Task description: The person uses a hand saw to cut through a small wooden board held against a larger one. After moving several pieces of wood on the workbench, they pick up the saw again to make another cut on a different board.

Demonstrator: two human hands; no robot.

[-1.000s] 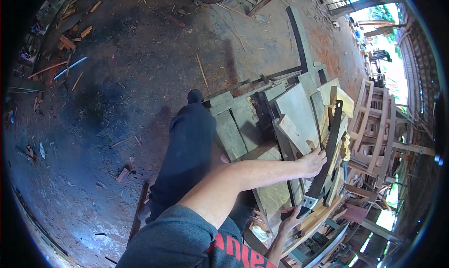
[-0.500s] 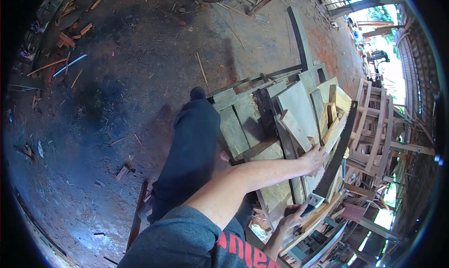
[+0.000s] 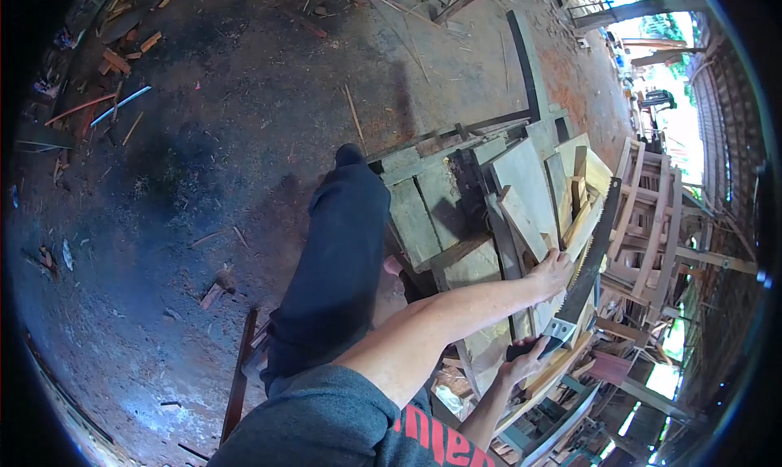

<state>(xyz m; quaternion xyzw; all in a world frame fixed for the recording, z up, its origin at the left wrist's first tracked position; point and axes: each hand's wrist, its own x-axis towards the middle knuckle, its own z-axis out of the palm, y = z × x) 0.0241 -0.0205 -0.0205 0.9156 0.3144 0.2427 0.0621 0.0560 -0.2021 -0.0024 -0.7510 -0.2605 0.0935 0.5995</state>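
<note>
My right hand [image 3: 521, 364] grips the dark handle of a handsaw [image 3: 595, 251]. The saw's long toothed blade slants up and to the right, beside my left hand [image 3: 551, 275]. Bent over a piece of wood [image 3: 522, 221] on the workbench, the fingers of my left hand hold its near end close to the blade. Where exactly the teeth meet the wood, I cannot make out. Under both hands lies the workbench [image 3: 417, 222], built of worn planks. A broad pale board [image 3: 521, 174] and several short wood offcuts [image 3: 580, 191] rest beyond my left hand.
A long narrow plank [image 3: 527, 63] juts out past the bench's far end. To the right stand stacked wooden frames [image 3: 652, 214]. My outstretched leg [image 3: 342, 247] lies beside the bench. Wood scraps [image 3: 116, 61] and a pale blue strip [image 3: 122, 106] litter the dirt floor.
My right hand and the saw handle have moved up and slightly right, closer to my left hand. My left hand keeps its place on the wood. The view has shifted slightly.
</note>
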